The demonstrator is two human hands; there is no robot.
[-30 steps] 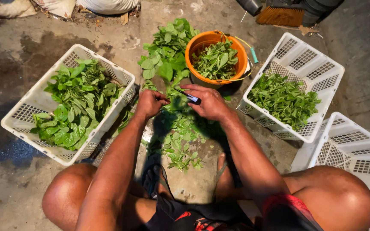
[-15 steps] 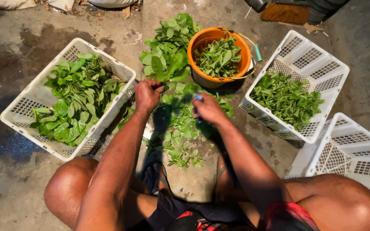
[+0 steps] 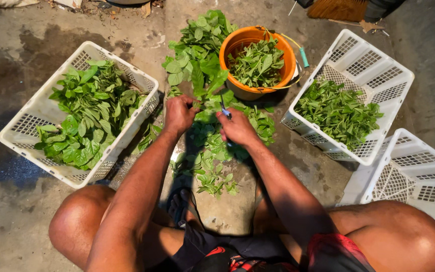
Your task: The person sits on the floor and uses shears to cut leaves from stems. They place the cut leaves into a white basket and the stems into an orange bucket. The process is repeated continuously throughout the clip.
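I squat over a pile of leafy green stems (image 3: 205,75) lying on the concrete. My left hand (image 3: 178,114) is closed on a bunch of stems at the middle of the pile. My right hand (image 3: 235,128) grips a small knife (image 3: 224,108) with a blue handle, its blade pointing up toward the stems held by the left hand. An orange bucket (image 3: 237,45) just beyond my hands holds cut leaves.
A white plastic crate (image 3: 36,113) with large leaves stands at left. Another white crate (image 3: 373,65) with smaller cut leaves stands at right, and a third white crate (image 3: 419,171) sits by my right knee. Loose leaves (image 3: 210,174) lie between my feet.
Both hands have shifted slightly nearer to me on the pile, and the knife blade now points up between them. The camera has tilted a little.
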